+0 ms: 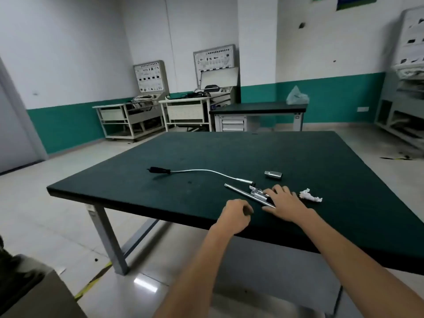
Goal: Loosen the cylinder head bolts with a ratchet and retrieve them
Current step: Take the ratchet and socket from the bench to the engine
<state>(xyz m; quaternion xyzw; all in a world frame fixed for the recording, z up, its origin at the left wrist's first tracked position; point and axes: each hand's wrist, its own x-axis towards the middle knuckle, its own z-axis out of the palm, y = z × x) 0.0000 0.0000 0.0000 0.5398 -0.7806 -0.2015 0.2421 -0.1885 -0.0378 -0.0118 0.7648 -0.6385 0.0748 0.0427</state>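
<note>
On the dark green table (206, 157) lie a chrome ratchet (258, 193) and a long extension bar (241, 191), crossing each other. My right hand (284, 203) rests flat over the ratchet's handle end, fingers spread. Close to the table's front edge my left hand (236, 214) is loosely curled with nothing visible in it. A chrome socket (273, 174) lies apart behind the ratchet. A flexible pick-up tool (197, 172) with a black handle curves across the middle. No cylinder head or bolts are in view.
A crumpled white tissue (310, 195) lies right of my right hand. Behind the table stand a second bench (259, 109) with a plastic bag (297, 96), two training panels on carts (150, 76), and a rack (403, 88) at right.
</note>
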